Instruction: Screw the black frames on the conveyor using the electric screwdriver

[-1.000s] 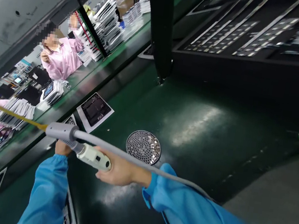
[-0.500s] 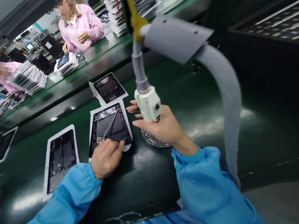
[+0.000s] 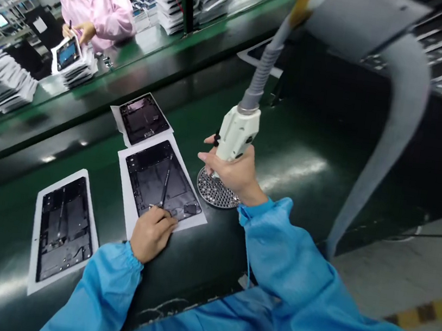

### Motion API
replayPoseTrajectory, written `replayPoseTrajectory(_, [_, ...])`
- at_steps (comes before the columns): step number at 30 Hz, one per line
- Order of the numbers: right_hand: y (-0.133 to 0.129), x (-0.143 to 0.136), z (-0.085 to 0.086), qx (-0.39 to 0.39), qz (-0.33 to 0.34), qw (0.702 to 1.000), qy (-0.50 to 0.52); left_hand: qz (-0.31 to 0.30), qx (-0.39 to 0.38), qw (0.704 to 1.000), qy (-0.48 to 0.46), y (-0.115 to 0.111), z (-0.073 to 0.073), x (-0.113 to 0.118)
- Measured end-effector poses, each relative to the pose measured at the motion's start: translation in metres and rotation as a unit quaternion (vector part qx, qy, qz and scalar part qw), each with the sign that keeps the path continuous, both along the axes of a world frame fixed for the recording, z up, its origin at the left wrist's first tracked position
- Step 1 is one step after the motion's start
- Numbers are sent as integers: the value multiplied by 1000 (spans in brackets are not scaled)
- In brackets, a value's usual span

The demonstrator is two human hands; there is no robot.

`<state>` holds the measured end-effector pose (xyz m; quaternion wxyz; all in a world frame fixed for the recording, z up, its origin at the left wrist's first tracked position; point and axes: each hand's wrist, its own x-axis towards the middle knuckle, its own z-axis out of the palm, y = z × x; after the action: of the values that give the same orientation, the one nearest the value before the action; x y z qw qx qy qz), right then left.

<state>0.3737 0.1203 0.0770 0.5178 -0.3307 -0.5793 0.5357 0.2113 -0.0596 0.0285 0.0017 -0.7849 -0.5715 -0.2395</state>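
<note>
My right hand (image 3: 237,170) is wrapped around the cream handle of an electric screwdriver (image 3: 239,131), which hangs from a grey corrugated sleeve. The tool's lower end is above a round perforated metal dish (image 3: 217,189) on the green bench. My left hand (image 3: 152,235) lies with curled fingers on the near edge of an open black tablet (image 3: 157,176), beside a thin dark ribbon cable (image 3: 166,182). White paper (image 3: 197,219) is under this tablet. What the left fingertips press on is hidden.
Another open tablet (image 3: 66,231) lies to the left, and one more (image 3: 144,119) lies behind the middle one. A thick grey hose (image 3: 398,130) curves down at the right. Across a raised rail, a person in pink (image 3: 100,0) works near paper stacks (image 3: 5,77).
My view has shifted, so the person opposite and the tablets sit further left. My right fingers now close more around the screwdriver, and it stands nearer the dish. My left hand stays on the tablet.
</note>
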Motion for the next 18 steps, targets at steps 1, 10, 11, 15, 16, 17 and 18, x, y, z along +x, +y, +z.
replayPoseTrajectory(1, [-1,-2,0,8,-8,1000,4,-1,8,1000,-1,1,-2,1])
replayPoseTrajectory(10, [-5,-17,-5,12,-7,1000,-25,-5,40,999,10,2,-5,8])
replayPoseTrajectory(11, [-5,-17,-6,13,-7,999,-28,-6,43,999,10,1,-4,8])
replayPoseTrajectory(15, [-5,-17,-9,21,-8,999,-28,-9,51,999,5,1,-3,10])
replayPoseTrajectory(16, [-5,-17,-9,22,-9,999,-27,-10,50,999,4,1,-2,10])
replayPoseTrajectory(17, [-5,-17,-9,23,-9,999,-27,-11,50,999,2,1,-2,10])
replayPoseTrajectory(18, [-5,-17,-9,23,-10,999,-29,-12,48,999,-1,1,-2,10])
